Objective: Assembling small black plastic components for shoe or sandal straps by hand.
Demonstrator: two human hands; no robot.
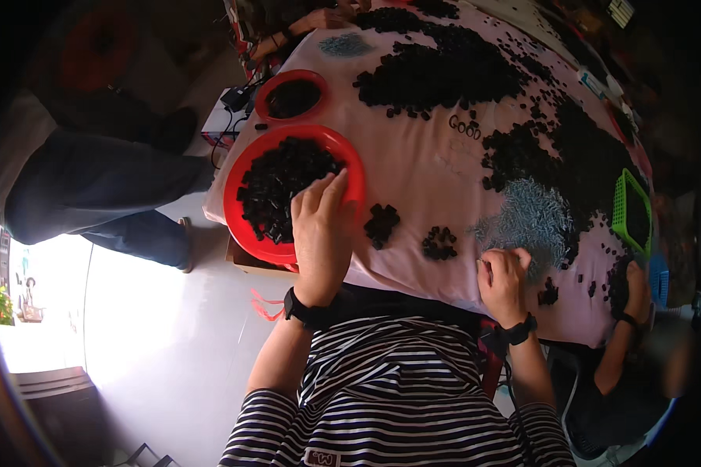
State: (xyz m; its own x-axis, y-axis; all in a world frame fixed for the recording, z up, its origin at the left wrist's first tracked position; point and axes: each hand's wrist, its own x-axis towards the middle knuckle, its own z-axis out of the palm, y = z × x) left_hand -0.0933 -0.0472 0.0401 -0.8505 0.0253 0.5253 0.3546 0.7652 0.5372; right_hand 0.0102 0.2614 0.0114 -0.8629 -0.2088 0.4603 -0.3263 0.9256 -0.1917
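Over the right part of a large red basin (356, 167), my left hand (323, 229) has its fingers bent down toward a heap of small black pieces (276, 187). Whatever its fingertips hold, if anything, is hidden. My right hand (505, 282) is closed with thumb and fingers drawn together, at the near edge of a pile of small grey-blue screw-like parts (533, 218). Anything in that pinch is too small to name. Two little clusters of black pieces, one (382, 226) nearer the basin and another (439, 243), lie on the cloth between my hands.
A pink cloth (413, 175) covers the table. Large black heaps (452, 66) spread across its far side and right. A smaller red bowl (324, 87) stands beyond the basin; a green basket (621, 204) is at right. Co-workers' hands (637, 289) show at right and far left.
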